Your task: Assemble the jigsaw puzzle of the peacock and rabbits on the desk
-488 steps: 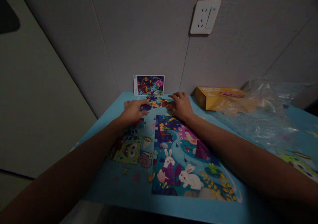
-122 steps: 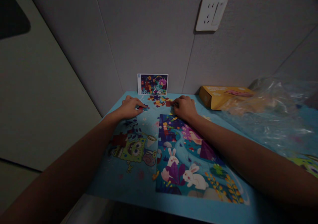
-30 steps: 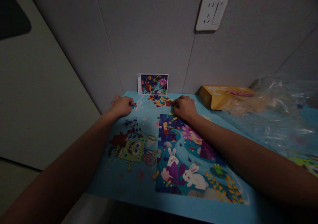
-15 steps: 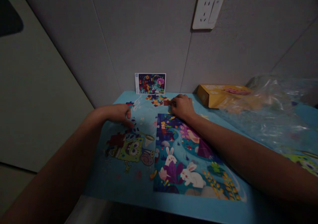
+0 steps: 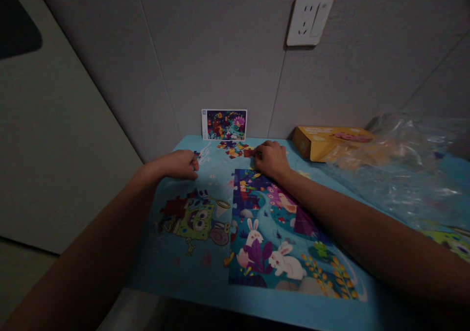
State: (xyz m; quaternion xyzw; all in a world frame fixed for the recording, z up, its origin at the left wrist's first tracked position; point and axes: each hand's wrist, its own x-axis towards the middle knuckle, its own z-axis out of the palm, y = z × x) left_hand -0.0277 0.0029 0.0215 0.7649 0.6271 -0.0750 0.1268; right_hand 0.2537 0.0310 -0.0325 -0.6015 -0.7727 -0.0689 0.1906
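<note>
A partly joined puzzle (image 5: 271, 233) with white rabbits lies on the blue table (image 5: 191, 287). My right hand (image 5: 270, 158) rests beyond its top edge, fingers curled, touching a reddish-brown piece (image 5: 248, 153). Left of it is a cluster of loose pieces (image 5: 232, 149). My left hand (image 5: 183, 164) hovers over the table's left part with fingers curled together; whatever they hold, if anything, is hidden. Nearer me, dark red pieces (image 5: 174, 207) lie beside the printed cartoon figure. A picture card (image 5: 224, 125) leans upright against the wall.
At the back right sits a yellow box (image 5: 326, 142), partly covered by crumpled clear plastic (image 5: 407, 169) that spreads over the table's right side. A wall socket (image 5: 310, 18) is above. A dark object (image 5: 16, 22) shows at the upper left.
My left hand has moved up and away from the dark red pieces, and its fingers have drawn together. The right hand stays by the reddish-brown piece. The view has shifted slightly.
</note>
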